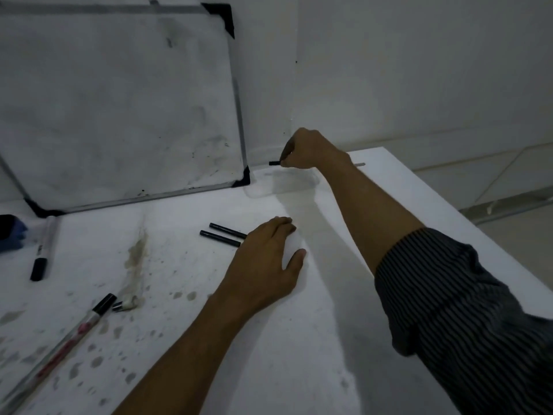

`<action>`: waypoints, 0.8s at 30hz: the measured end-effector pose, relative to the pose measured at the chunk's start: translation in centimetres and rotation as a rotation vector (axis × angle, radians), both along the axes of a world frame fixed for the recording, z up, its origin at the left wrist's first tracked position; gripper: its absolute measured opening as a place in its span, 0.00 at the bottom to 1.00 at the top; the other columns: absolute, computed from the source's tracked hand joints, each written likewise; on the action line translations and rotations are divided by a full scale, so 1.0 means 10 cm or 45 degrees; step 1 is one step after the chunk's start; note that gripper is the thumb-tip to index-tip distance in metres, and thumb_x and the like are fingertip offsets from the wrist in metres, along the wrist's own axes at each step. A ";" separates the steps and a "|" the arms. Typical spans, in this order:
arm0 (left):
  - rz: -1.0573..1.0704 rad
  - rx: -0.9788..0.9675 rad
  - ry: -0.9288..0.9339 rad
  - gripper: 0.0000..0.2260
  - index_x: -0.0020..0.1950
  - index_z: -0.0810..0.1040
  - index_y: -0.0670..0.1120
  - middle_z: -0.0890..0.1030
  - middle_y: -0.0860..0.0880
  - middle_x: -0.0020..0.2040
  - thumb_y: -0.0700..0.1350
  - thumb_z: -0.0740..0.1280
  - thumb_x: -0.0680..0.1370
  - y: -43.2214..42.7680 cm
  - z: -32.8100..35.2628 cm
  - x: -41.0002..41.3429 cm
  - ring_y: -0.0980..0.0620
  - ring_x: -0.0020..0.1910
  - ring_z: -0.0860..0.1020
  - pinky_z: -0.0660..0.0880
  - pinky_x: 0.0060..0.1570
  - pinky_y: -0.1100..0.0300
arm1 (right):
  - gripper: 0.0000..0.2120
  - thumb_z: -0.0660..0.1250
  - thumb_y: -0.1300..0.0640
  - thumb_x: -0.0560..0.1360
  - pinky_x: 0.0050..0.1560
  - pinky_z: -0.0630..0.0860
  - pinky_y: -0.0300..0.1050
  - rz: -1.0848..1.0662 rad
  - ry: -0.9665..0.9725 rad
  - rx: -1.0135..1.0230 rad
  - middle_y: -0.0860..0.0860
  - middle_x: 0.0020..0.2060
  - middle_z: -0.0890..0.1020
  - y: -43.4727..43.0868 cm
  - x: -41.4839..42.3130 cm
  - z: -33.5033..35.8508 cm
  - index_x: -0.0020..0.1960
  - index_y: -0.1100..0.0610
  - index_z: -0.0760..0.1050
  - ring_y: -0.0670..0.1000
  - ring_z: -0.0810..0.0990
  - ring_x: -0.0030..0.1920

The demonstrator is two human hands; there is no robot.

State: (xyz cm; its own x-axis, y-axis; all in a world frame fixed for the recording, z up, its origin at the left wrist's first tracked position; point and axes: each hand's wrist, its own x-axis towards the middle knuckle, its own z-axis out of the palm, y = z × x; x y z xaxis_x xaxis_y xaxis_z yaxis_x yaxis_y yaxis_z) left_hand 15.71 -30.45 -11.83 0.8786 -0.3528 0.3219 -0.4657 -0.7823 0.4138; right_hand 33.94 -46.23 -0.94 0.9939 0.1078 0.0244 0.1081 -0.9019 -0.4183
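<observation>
My right hand [311, 149] is raised above the far part of the white table [299, 339], fingers curled around a short black stick [274, 163] whose end pokes out to the left. My left hand [264, 259] rests flat on the table with fingers relaxed, palm down. Its fingertips lie beside two black sticks [223, 234] that sit side by side on the table, just left of the hand.
A whiteboard [119, 100] leans against the wall at the back left. A black-capped marker [45, 248] lies at the left, another marker [62, 345] at the lower left, a small cap piece [127, 304] near it. A dark blue cloth [10, 232] sits at the left edge. The table's right edge [466, 217] drops to the floor.
</observation>
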 end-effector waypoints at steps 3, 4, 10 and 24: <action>-0.002 -0.006 0.018 0.28 0.75 0.71 0.47 0.73 0.50 0.76 0.61 0.61 0.80 -0.01 -0.01 0.01 0.51 0.74 0.69 0.54 0.71 0.63 | 0.18 0.77 0.58 0.69 0.57 0.83 0.52 -0.019 0.099 -0.136 0.57 0.53 0.85 0.08 0.12 -0.08 0.58 0.60 0.83 0.58 0.84 0.52; -0.002 -0.009 0.021 0.28 0.76 0.71 0.47 0.72 0.50 0.76 0.61 0.61 0.80 -0.01 -0.02 0.01 0.51 0.74 0.69 0.54 0.71 0.64 | 0.19 0.77 0.58 0.69 0.56 0.83 0.52 -0.032 0.115 -0.149 0.58 0.53 0.85 0.10 0.14 -0.11 0.58 0.61 0.82 0.58 0.84 0.52; -0.008 -0.010 0.046 0.28 0.76 0.70 0.47 0.72 0.50 0.76 0.61 0.59 0.80 -0.02 0.01 0.00 0.50 0.74 0.69 0.57 0.72 0.61 | 0.14 0.72 0.62 0.71 0.56 0.83 0.51 -0.149 0.005 0.071 0.58 0.53 0.86 0.09 0.03 -0.05 0.56 0.63 0.83 0.57 0.85 0.51; -0.117 -0.089 0.096 0.24 0.77 0.66 0.45 0.71 0.48 0.75 0.53 0.61 0.84 0.13 0.32 -0.38 0.49 0.72 0.70 0.67 0.72 0.55 | 0.12 0.71 0.53 0.78 0.45 0.75 0.39 -0.604 -0.280 0.863 0.47 0.50 0.80 -0.10 -2.33 -0.64 0.61 0.50 0.75 0.47 0.81 0.46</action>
State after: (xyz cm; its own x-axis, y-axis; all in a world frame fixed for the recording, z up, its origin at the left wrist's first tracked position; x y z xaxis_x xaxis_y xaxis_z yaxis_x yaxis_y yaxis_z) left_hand 11.96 -29.14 -8.60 0.8662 -0.4118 0.2830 -0.4996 -0.7058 0.5023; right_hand 10.60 -47.23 -7.36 0.8952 -0.4262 0.1306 -0.0759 -0.4344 -0.8975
